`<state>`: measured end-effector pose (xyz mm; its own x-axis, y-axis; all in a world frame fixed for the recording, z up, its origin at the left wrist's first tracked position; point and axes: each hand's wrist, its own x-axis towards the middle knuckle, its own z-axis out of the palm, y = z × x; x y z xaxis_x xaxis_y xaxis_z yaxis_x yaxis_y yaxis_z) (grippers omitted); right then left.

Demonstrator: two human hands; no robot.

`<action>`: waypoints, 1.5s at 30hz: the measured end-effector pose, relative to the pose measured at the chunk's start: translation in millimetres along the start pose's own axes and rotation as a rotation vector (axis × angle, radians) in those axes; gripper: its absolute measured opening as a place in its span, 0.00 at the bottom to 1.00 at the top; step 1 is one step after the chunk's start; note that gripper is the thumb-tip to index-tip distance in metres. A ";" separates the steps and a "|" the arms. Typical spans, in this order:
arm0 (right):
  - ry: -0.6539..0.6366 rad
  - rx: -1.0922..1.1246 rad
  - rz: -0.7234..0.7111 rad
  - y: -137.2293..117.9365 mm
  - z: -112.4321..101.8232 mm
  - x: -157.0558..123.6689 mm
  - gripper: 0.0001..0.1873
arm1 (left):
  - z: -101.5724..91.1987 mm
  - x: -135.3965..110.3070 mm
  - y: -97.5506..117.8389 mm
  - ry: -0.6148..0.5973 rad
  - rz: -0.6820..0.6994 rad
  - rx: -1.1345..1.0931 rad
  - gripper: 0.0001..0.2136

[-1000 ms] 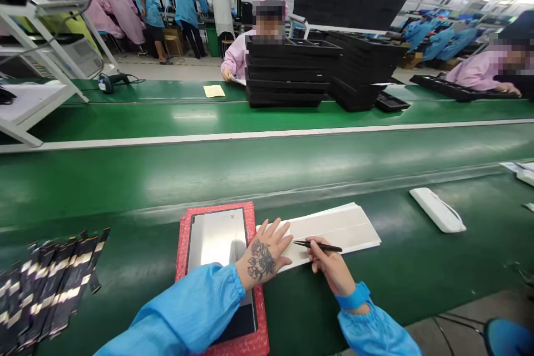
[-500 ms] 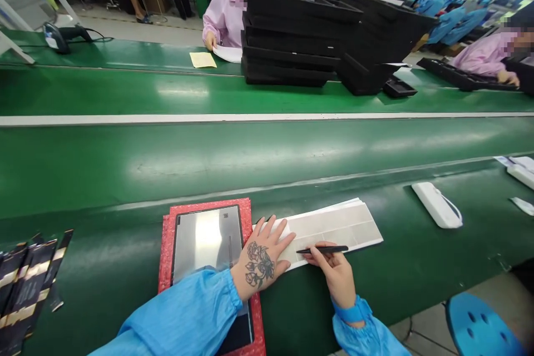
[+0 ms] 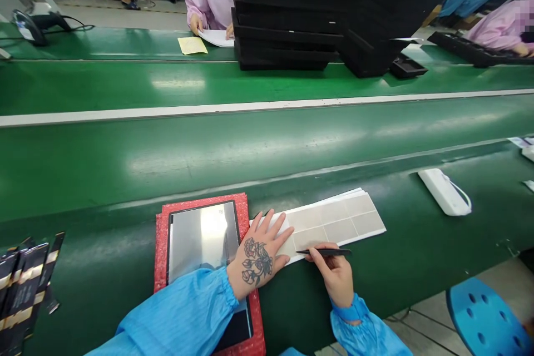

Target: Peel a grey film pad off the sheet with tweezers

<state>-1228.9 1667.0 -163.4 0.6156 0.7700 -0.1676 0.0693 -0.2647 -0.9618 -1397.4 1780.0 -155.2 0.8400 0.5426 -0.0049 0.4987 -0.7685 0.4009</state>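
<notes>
Green conveyor benches (image 3: 267, 144) run in long lanes across a busy workshop, with people in pink and blue coats at work on the far side. On the far lane stands a tall stack of black trays (image 3: 287, 16), with a yellow note (image 3: 192, 45) lying to its left and a handheld scanner (image 3: 29, 25) farther left. On the near lane, a red foam pad (image 3: 161, 245) carries a flat silver-backed panel (image 3: 202, 239), partly covered by the person's blue sleeve. Just right of it lies a long white sheet of labels (image 3: 337, 222), cut into grey-beige rectangles. A white oblong device (image 3: 444, 192) rests well to the right, and a fan of black and gold strips (image 3: 25, 281) sits at the left edge. A blue stool (image 3: 488, 317) shows at the lower right.

The left hand (image 3: 258, 258), tattooed on its back, lies flat with fingers spread, pressing the left end of the label sheet beside the panel. The right hand (image 3: 336, 275) pinches black tweezers (image 3: 323, 252), whose tip points left at the sheet's near edge. The two hands are near each other but apart.
</notes>
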 end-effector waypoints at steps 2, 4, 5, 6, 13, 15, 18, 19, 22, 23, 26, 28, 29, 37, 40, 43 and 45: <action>-0.011 0.011 0.002 -0.5 0.3 -0.5 0.23 | -0.9 0.6 0.0 -0.004 0.002 0.008 0.28; -0.021 0.019 0.009 -0.9 0.6 -0.2 0.24 | -1.7 1.3 -0.4 -0.009 0.003 0.018 0.28; -0.024 0.023 0.014 -1.0 0.5 0.3 0.24 | -1.7 1.6 -0.9 -0.011 0.002 0.021 0.28; -0.027 0.026 0.020 -1.0 0.3 1.0 0.24 | -1.2 1.6 -1.4 -0.011 0.005 0.024 0.28; -0.045 0.036 0.053 -2.7 -0.2 9.1 0.27 | -4.6 1.9 2.1 -0.014 -0.004 0.034 0.24; -0.045 0.036 0.045 -4.8 1.0 13.2 0.29 | -15.3 11.0 3.1 -0.077 -0.027 0.060 0.19; -0.043 0.031 -0.004 -9.1 2.7 19.1 0.30 | -36.2 34.8 -3.8 -0.203 0.009 0.088 0.18; -0.039 0.028 -0.034 -11.2 3.1 19.4 0.30 | -42.8 43.1 -8.3 -0.231 0.040 0.089 0.18; -0.013 0.003 -0.154 -20.1 3.4 8.2 0.24 | -56.2 59.6 -23.0 -0.272 0.118 0.083 0.21; -0.010 -0.007 -0.201 -24.3 3.1 -0.5 0.21 | -57.9 61.3 -26.6 -0.273 0.136 0.079 0.21; -0.065 -0.042 -0.368 -40.6 0.4 -36.9 0.10 | -55.4 59.0 -30.7 -0.244 0.160 0.061 0.19; -0.115 -0.043 -0.528 -54.2 -2.6 -60.8 0.03 | -50.8 56.5 -29.4 -0.212 0.162 0.039 0.19; -0.129 -0.023 -0.587 -61.3 -4.0 -70.0 0.03 | -49.0 55.8 -28.2 -0.192 0.159 0.023 0.19; -0.160 0.202 -0.317 -80.9 14.5 -82.2 0.06 | -71.4 -14.6 -23.5 0.136 -0.034 -0.223 0.08; -0.168 0.241 -0.317 -70.3 29.5 -88.1 0.07 | -74.0 -94.2 -20.7 0.308 -0.313 -0.559 0.13; -0.203 0.222 -0.336 -61.1 39.2 -96.0 0.05 | -62.6 -159.6 -16.1 0.251 -0.613 -1.115 0.19; -0.234 0.210 -0.345 -57.9 43.2 -99.9 0.04 | -52.8 -181.0 -13.0 0.153 -0.700 -1.349 0.24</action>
<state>-1328.3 1630.5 -100.4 0.3888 0.9093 0.1486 0.0638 0.1344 -0.9889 -1567.2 1709.7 -111.2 0.4539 0.7480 -0.4842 0.1416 0.4760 0.8680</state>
